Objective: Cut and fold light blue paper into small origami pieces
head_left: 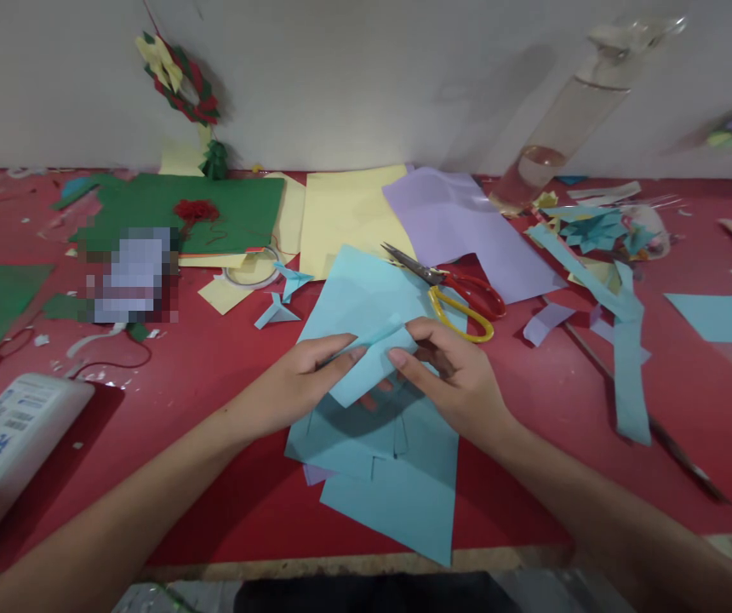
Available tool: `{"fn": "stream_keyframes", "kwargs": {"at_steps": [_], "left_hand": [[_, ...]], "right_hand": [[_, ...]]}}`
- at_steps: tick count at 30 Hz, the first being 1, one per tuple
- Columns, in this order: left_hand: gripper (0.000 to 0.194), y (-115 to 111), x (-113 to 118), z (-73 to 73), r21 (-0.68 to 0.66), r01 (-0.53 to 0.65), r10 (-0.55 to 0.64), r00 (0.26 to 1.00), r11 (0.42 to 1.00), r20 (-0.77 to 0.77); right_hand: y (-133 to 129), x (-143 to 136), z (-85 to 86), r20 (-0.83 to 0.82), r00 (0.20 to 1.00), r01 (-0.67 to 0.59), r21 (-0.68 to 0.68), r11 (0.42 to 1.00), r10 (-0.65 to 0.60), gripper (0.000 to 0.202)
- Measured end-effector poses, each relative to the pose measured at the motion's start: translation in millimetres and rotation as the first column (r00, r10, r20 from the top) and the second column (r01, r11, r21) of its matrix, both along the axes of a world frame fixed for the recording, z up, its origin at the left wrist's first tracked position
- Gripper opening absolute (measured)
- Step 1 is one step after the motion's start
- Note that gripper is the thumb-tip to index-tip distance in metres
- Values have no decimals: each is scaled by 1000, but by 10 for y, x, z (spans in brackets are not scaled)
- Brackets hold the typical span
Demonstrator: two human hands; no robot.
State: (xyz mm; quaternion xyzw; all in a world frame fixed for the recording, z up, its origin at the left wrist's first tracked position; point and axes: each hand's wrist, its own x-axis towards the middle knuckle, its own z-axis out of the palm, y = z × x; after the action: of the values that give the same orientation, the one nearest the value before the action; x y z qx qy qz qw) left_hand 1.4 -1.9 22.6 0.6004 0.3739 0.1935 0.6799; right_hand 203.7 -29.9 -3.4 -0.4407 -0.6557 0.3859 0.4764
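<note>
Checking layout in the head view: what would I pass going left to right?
White boxy device with blue lettering → red-and-green paper wreath → tape roll → folded light-blue paper → yellow scissors handle → small purple paper strip → light-blue sheet at the right edge.

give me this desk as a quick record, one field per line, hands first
left hand: pinching the left end of a blue slip; the hand
right hand: on the slip's right end, thumb on top
slip: seemingly folded, held over blue sheets
scissors: right of the sheets' top, red and yellow handles
behind: yellow sheet, purple sheet
bottle: back right, part filled
wall: red and green wreath
table: red
</note>
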Motion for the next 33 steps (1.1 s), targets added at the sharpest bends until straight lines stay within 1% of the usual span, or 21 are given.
{"fn": "stream_keyframes", "kwargs": {"at_steps": [2, 5, 9, 12, 16, 27, 33], "left_hand": [[38, -7, 5, 8, 22, -21, 22, 999, 1000, -26], [41, -17, 7, 0, 48, -27, 30, 997, 998, -76], [42, -26, 13, -16, 130, -30, 48, 988, 991, -144], [40, -25, 19, -18, 196, -19, 58, 979, 980, -196], [39, -21, 17, -33, 260, 21, 42, 972, 965, -231], [40, -44, 19, -77, 330, 147, -52, 958, 933, -281], [43, -49, 17, -70, 303, 167, -75, 953, 938, -293]], "right_hand": [[2, 1, 6, -2, 1000, 10, -24, 1000, -10, 8], [9, 4, 5, -2, 1000, 20, -20, 1000, -20, 10], [17, 4, -16, -34, 999, -3, -38, 999, 2, 9], [19, 5, -32, -44, 999, -23, -72, 997, 20, 9], [22, 13, -37, -7, 999, -34, -119, 992, 33, 13], [42, 11, -48, 84, 996, -13, -100, 995, 21, 17], [44, 3, -57, 160, 987, -26, -35, 999, 31, 13]]}}
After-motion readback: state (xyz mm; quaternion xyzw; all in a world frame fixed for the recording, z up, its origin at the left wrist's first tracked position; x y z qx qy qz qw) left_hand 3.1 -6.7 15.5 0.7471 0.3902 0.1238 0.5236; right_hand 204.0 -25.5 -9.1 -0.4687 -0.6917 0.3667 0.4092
